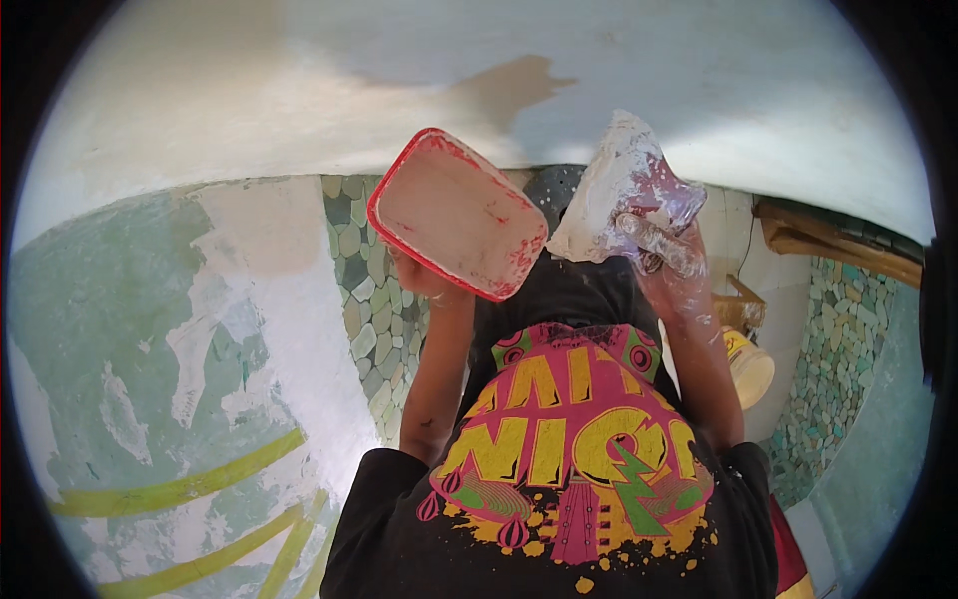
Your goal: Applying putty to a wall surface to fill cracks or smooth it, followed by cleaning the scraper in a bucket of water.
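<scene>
A black shirt (379, 539) with a pink, yellow and green print fills the lower centre of the frame. A smooth pale surface (249, 120) curves across the whole top, and a green surface (110, 270) patched with white takes up the left side. Stones (838, 339) pave a strip left of centre and another at the right. Upper centre, a red tub (375, 205) tilts, its inside coated with pale paste. Yellow tape (180, 487) runs in strips at lower left. Just right of the tub, a scraper (605, 195) points up, thickly smeared white. A brown plank (838, 240) lies at right. The left hand (417, 277) grips the tub's underside, its fingers partly hidden; the right hand (667, 250), spattered white, closes round the scraper's lower end. A yellowish bucket (750, 374) stands right of the right forearm.
</scene>
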Demonstrator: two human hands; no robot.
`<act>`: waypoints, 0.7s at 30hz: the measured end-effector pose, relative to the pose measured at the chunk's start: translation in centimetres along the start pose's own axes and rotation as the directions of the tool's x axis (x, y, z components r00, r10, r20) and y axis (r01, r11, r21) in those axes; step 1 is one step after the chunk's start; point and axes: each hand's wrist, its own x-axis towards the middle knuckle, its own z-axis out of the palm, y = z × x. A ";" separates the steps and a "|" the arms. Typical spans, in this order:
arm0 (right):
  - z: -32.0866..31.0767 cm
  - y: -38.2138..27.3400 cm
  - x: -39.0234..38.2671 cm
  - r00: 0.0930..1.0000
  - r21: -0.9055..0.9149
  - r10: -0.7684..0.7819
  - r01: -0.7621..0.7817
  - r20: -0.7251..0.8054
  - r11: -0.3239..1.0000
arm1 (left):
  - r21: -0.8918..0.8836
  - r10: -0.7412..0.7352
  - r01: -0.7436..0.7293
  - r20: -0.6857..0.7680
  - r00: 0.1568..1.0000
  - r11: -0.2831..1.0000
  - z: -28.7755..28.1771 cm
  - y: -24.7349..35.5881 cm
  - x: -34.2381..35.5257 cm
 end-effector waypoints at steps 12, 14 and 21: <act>-4.5 -1.5 1.0 0.991 0.163 -0.039 0.060 -0.130 0.985 | -0.134 0.443 -0.427 0.132 0.887 0.894 -5.0 7.3 3.2; -4.3 -1.9 1.0 0.994 0.176 -0.029 0.048 -0.105 0.983 | -0.119 0.500 -0.488 0.109 0.859 0.864 -6.4 8.5 3.3; -2.7 -1.3 0.3 0.999 0.038 -0.009 0.011 -0.051 0.999 | -0.122 0.448 -0.436 0.111 0.887 0.892 -7.4 5.9 0.5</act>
